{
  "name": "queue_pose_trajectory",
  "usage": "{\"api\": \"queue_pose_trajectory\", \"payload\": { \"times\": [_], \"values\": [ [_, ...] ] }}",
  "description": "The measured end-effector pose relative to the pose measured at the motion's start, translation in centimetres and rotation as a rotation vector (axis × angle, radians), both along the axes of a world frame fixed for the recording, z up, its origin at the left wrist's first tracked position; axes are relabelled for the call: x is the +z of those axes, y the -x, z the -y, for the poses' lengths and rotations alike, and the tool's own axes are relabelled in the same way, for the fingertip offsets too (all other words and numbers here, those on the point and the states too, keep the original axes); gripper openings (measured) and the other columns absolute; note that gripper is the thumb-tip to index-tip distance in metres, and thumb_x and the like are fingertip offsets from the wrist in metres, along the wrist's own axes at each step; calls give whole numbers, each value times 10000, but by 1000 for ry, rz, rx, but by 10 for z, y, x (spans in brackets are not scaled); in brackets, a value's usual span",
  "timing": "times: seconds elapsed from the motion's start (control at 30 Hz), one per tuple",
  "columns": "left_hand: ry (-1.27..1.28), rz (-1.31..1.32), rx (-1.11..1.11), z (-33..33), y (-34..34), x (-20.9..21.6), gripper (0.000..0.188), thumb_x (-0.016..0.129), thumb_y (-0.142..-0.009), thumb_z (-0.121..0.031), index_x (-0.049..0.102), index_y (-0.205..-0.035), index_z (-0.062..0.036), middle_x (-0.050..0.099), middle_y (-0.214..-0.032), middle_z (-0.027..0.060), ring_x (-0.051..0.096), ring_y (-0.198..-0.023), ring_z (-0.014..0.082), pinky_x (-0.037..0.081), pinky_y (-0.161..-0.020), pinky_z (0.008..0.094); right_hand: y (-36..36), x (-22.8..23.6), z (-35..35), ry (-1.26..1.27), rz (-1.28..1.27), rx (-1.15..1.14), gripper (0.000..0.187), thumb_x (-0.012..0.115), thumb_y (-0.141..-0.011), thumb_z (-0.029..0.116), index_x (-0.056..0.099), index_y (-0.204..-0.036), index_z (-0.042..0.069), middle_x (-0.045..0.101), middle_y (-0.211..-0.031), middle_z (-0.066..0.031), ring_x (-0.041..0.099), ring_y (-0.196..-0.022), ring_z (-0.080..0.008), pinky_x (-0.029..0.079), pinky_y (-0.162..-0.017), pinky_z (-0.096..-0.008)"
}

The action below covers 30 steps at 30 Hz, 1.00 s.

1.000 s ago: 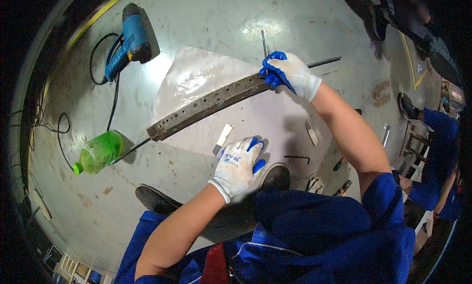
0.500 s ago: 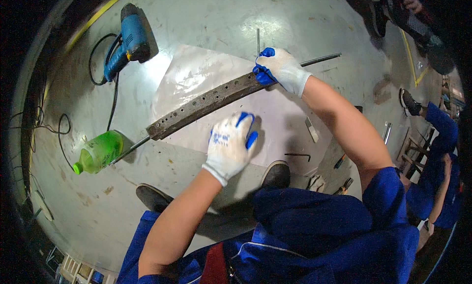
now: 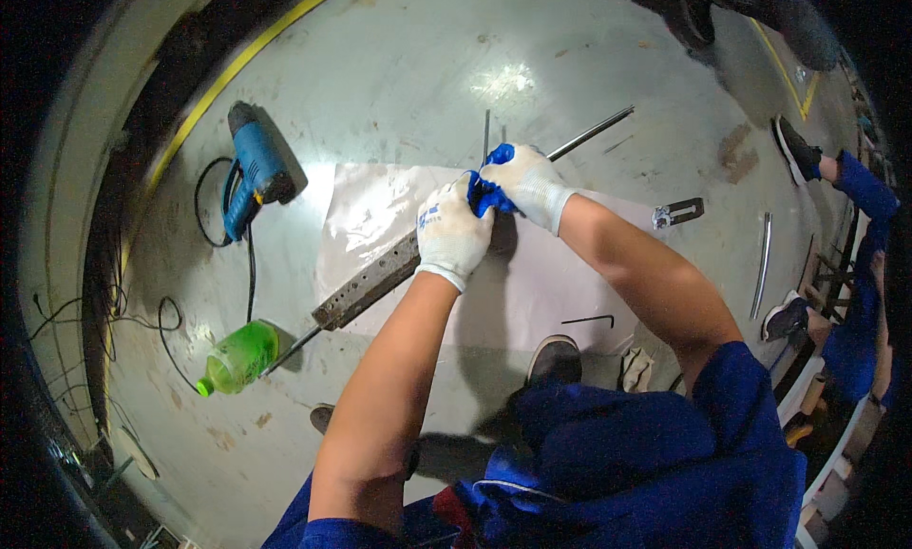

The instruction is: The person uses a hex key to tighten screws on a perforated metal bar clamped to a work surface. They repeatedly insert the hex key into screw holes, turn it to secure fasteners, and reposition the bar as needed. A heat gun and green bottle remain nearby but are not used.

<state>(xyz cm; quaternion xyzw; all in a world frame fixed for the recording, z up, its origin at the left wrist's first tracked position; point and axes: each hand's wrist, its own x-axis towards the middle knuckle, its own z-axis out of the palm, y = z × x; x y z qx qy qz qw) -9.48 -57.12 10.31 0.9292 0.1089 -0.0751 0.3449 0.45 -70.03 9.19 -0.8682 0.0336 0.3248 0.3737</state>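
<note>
A dark, greasy steel bar with rows of holes (image 3: 370, 281) lies slanted on a pale sheet. A round metal rod (image 3: 597, 129) sticks out beyond both of its ends. Over the bar's upper right end, my gloved right hand (image 3: 528, 182) is closed around a thin straight metal rod (image 3: 487, 133), whose far end projects from its fingers. My gloved left hand (image 3: 452, 228) rests on the bar beside it, fingers bent in and touching the right hand's fingertips. What the left fingers grip is hidden.
A blue heat gun (image 3: 256, 164) with a black cord and a green bottle (image 3: 239, 357) lie at left. An L-shaped hex key (image 3: 591, 319) is on the sheet (image 3: 570, 283). Rightward are a slotted metal piece (image 3: 679, 213), a metal tube (image 3: 762, 264) and another person's shoe (image 3: 796, 150).
My left hand has moved up and right from in front of the bar to join the right hand. Its spread fingers have closed in. The whole view has shifted.
</note>
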Motion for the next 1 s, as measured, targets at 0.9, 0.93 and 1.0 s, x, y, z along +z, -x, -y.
{"api": "queue_pose_trajectory", "payload": {
  "times": [0.9,0.93,1.0],
  "values": [
    [-291,98,-216,-7,-4,-10,270,709,-897,-237,719,-1154,-153,732,-988,167,703,-942,383,552,-838,490,65,5,59,455,715,787,281,615,-956,348,634,-1062,89,686,-982,-161,671,-933,-371,531,-844,-486],
    [-280,96,-206,-14,1,-9,290,708,-898,-240,718,-1174,-151,733,-1004,170,702,-951,383,553,-843,489,75,6,51,357,596,695,278,604,-962,333,638,-1067,79,697,-992,-174,677,-927,-384,534,-837,-497],
    [-213,-8,-151,-19,2,-6,318,682,-925,-263,708,-1215,-135,730,-1079,180,696,-1030,387,555,-911,483,91,17,34,175,356,494,273,582,-976,304,647,-1076,57,719,-1012,-200,690,-917,-411,540,-823,-519]
  ]
}}
